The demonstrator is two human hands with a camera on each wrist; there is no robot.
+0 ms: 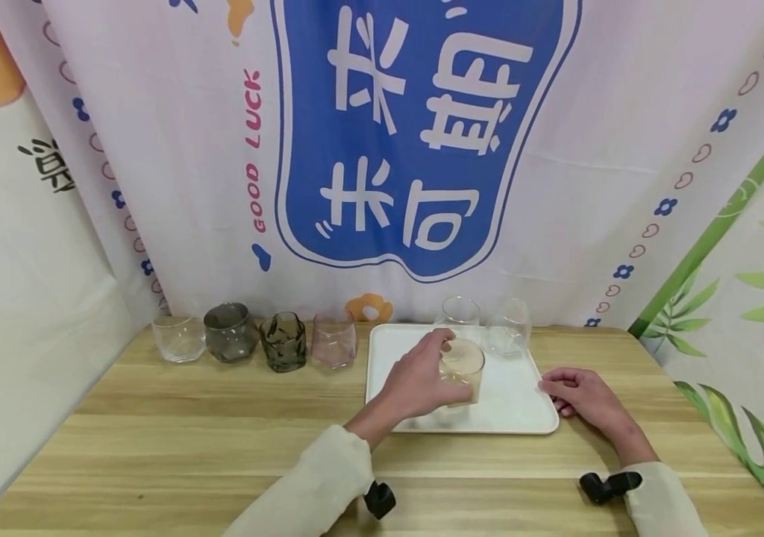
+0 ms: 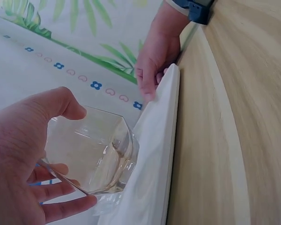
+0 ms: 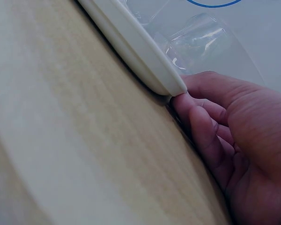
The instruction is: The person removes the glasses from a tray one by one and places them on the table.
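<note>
My left hand (image 1: 418, 379) grips a faintly amber clear glass (image 1: 464, 365) between thumb and fingers, low over the white tray (image 1: 509, 406). In the left wrist view the glass (image 2: 91, 145) is tilted, and its faceted base faces the tray's surface. At the tray's right side my right hand (image 1: 586, 403) pinches the rim; in the right wrist view its fingertips (image 3: 182, 105) are at the tray's edge (image 3: 145, 56). Two clear glasses stand toward the back of the tray: one round-rimmed glass (image 1: 459, 309) partly behind my left hand, and another glass (image 1: 509, 328) right of it.
Left of the tray, a row of glasses lines the back of the wooden table (image 1: 221, 440): a clear glass (image 1: 179, 339), a dark grey glass (image 1: 230, 333), a smoky faceted glass (image 1: 283, 343) and a pinkish glass (image 1: 333, 341). A printed curtain (image 1: 187, 186) hangs directly behind.
</note>
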